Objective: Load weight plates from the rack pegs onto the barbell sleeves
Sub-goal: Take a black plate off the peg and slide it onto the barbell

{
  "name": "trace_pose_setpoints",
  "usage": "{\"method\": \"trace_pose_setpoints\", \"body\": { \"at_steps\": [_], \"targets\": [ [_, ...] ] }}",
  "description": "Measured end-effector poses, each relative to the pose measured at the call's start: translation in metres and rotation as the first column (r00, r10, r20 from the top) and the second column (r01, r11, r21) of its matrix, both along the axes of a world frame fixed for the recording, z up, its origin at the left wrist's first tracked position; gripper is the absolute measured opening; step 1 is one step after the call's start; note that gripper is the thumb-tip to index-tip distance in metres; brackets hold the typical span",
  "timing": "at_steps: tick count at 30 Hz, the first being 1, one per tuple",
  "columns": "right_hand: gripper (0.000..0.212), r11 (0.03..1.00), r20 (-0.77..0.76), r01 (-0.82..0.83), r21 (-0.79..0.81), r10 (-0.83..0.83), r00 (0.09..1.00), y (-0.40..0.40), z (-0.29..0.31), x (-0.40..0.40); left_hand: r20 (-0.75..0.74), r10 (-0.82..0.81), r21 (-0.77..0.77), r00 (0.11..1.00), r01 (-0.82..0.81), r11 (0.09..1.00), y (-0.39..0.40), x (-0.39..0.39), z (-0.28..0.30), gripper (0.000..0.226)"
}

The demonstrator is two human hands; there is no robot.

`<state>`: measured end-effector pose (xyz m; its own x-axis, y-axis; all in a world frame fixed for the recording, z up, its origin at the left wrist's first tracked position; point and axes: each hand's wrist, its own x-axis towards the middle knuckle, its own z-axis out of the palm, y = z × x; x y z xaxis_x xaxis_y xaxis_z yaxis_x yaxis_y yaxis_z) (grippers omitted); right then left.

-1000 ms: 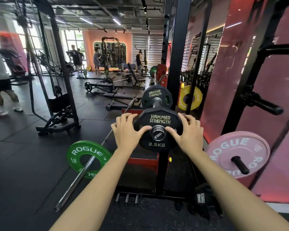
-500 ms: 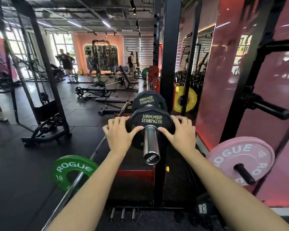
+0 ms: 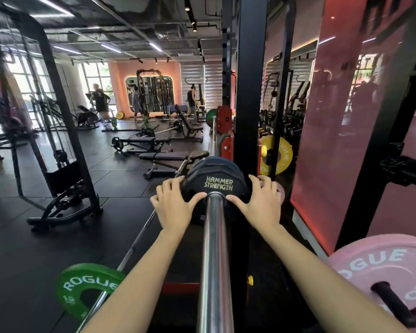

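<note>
A small black Hammer Strength plate (image 3: pixel 217 182) sits far up the chrome barbell sleeve (image 3: pixel 214 255), right against a larger black plate (image 3: pixel 210 162) behind it. My left hand (image 3: pixel 174 205) holds the small plate's left edge, thumb on its face beside the sleeve. My right hand (image 3: pixel 256 203) holds its right edge the same way. The sleeve runs from the plate toward me and out of the bottom of the view. A pink Rogue plate (image 3: pixel 380 263) hangs on a black rack peg (image 3: pixel 394 304) at the lower right.
The black rack upright (image 3: pixel 249 92) stands just behind the plates. A second barbell with a green Rogue plate (image 3: pixel 89 284) lies on the floor at lower left. A yellow plate (image 3: pixel 277 156) hangs beyond the upright. Benches (image 3: pixel 165 156) and people stand farther back.
Both hands have slid the small plate along the sleeve away from me until it meets the larger plate. Much more bare sleeve now shows in front of it.
</note>
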<state>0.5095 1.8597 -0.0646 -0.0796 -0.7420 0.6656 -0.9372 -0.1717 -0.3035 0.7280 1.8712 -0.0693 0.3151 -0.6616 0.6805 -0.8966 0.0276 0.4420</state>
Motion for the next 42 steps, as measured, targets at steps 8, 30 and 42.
{"method": "trace_pose_setpoints", "body": {
  "at_steps": [8, 30, 42],
  "targets": [
    [0.106, 0.999, 0.024, -0.015, -0.031, 0.015, 1.0, -0.031, -0.001, -0.008, -0.097, -0.009, -0.053, 0.995, 0.004, 0.999, -0.027, 0.004, -0.011, 0.089],
    [0.067, 0.993, -0.049, -0.116, 0.002, 0.116, 0.992, 0.207, -0.01, -0.007, -0.036, 0.078, 0.037, 0.996, -0.077, 0.996, 0.24, -0.012, -0.015, 0.073],
    [0.065, 0.986, -0.075, -0.153, -0.064, 0.148, 0.986, 0.324, 0.025, -0.058, 0.155, 0.107, -0.098, 0.982, -0.092, 0.991, 0.353, -0.075, 0.026, 0.068]
  ]
}}
